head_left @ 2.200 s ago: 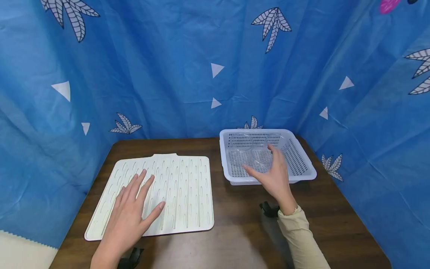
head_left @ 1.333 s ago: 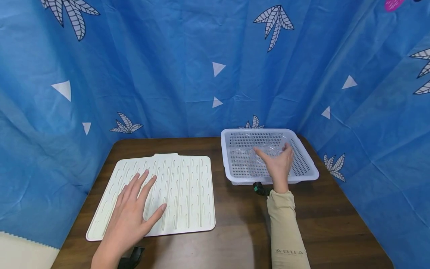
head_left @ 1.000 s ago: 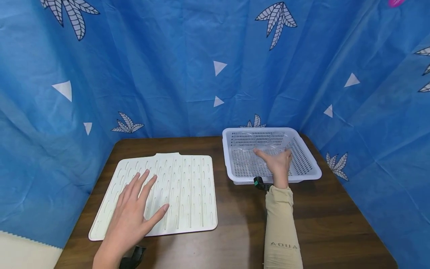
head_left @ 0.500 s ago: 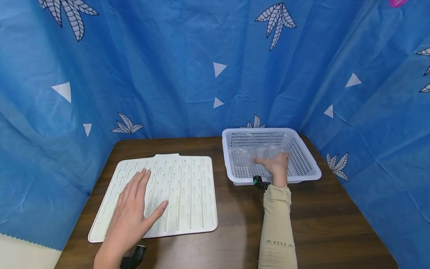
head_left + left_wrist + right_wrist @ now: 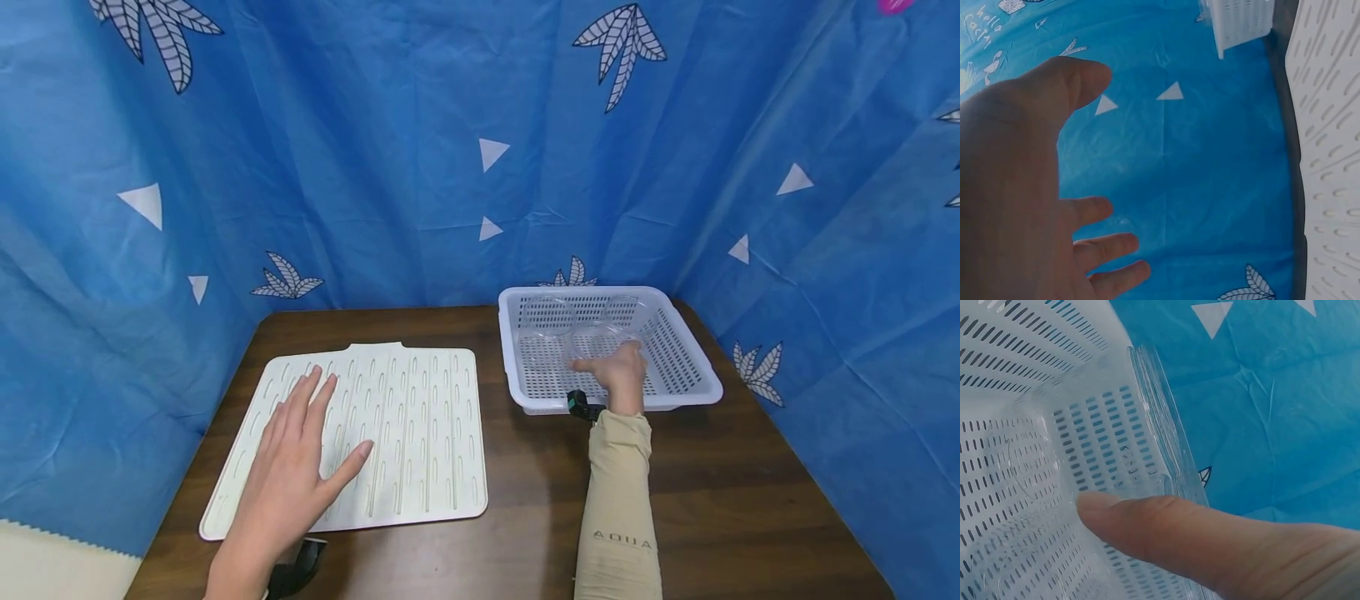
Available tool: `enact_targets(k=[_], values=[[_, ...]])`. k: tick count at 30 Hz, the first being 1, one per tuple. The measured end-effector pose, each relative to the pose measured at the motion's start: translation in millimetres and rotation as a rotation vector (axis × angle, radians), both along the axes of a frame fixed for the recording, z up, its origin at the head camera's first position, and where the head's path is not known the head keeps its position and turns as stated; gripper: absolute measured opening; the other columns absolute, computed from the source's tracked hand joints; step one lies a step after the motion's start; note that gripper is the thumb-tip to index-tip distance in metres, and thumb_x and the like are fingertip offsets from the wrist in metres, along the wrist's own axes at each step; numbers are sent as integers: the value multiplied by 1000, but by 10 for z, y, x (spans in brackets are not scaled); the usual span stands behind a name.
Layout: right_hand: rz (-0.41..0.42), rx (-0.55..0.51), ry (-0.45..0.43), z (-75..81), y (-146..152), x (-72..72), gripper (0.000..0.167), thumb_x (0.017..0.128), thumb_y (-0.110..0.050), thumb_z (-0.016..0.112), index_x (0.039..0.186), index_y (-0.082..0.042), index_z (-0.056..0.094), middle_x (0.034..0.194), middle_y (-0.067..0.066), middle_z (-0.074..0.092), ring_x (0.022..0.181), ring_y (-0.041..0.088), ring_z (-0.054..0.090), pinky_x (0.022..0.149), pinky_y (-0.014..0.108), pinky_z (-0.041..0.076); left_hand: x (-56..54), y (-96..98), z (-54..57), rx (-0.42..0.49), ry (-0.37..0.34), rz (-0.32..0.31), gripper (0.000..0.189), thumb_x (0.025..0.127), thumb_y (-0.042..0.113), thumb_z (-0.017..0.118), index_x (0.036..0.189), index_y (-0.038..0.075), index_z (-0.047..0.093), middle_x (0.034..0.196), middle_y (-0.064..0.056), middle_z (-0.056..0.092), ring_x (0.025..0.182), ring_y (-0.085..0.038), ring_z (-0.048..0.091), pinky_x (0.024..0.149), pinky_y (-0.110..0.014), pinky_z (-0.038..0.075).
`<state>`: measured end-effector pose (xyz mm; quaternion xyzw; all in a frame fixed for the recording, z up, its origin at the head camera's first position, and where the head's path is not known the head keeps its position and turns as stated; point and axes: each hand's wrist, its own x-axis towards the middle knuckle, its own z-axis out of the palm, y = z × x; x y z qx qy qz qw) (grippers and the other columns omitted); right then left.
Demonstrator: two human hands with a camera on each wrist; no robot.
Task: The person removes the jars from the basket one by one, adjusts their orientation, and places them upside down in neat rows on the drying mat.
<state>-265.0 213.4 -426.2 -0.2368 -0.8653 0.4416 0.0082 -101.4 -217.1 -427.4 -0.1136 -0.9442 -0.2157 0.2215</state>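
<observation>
hands [image 5: 288, 467] [image 5: 621, 372]: 2 | clear containers [image 5: 596, 337]: 3 — basket [image 5: 682, 398]: 1 | white mat [image 5: 405, 433]: 1 | brown table [image 5: 735, 492]: 1

This is a curtained-off workspace, with printed blue curtains [image 5: 420, 167] behind and beside a wood-grain table [image 5: 525, 500].

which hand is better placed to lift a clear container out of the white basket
Probably the right hand: it is inside the white basket, thumb and fingers around a clear container. The left hand, holding nothing, is over the white mat, away from the basket.
</observation>
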Motion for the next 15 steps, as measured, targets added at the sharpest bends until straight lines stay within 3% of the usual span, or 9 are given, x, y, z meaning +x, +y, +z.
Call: enact_targets(k=[6, 15], values=[[-24, -4, 24, 6, -10, 9, 131, 83, -19, 97, 170, 9, 3, 163, 43, 29, 147, 57, 38, 120, 69, 37, -35, -12, 2, 4, -1, 0, 112, 88, 46, 87, 172, 4, 26, 174, -26, 30, 158, -47, 30, 127, -71, 23], [-10, -9, 78, 2, 19, 25, 128, 82, -23, 97, 170, 10, 10, 166, 40, 30, 149, 56, 35, 121, 68, 38, -89, -34, 10, -15, -5, 1, 105, 86, 46, 89, 167, 2, 39, 173, -24, 33, 157, -47, 32, 123, -75, 27]])
